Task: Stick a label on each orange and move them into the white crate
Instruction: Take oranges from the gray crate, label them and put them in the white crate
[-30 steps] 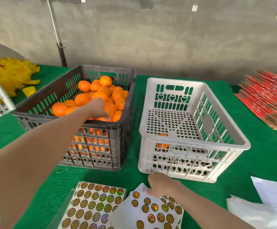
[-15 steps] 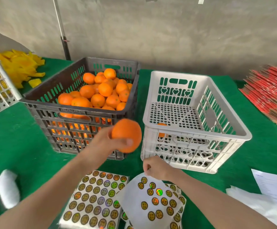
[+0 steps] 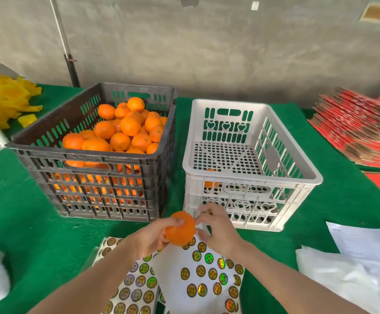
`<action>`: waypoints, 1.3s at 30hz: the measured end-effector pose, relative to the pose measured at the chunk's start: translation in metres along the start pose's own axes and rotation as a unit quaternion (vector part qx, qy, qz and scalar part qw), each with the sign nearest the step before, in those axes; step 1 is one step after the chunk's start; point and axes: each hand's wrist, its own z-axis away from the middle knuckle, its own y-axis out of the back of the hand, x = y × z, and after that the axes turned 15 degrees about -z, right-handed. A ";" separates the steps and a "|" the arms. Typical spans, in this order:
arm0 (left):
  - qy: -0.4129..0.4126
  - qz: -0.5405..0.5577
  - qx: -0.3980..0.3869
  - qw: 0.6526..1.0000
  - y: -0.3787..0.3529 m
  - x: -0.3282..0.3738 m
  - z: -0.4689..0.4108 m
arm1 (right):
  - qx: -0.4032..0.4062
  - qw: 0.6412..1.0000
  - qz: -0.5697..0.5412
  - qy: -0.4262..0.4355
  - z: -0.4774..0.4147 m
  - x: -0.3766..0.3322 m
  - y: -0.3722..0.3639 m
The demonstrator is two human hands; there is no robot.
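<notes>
Green felt covers the table where my left hand [image 3: 152,237] clamps its fingers round an orange [image 3: 180,229] just above the sticker sheets [image 3: 199,281], with my right hand [image 3: 217,228] bunched at the fruit's right side, whether pinching a label I cannot tell, the white crate [image 3: 252,177] just behind, and the black crate [image 3: 89,157] of oranges to its left.
</notes>
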 end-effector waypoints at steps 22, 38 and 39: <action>-0.083 -0.119 0.013 0.989 0.004 0.011 0.023 | 0.132 0.934 -0.296 -0.153 0.004 -0.035 0.040; -0.313 0.198 0.005 0.929 -0.038 0.085 0.053 | 0.072 0.867 -0.490 -0.051 -0.011 -0.121 0.094; -0.317 0.215 0.005 0.924 -0.041 0.089 0.054 | 0.070 0.873 -0.481 -0.041 -0.011 -0.122 0.097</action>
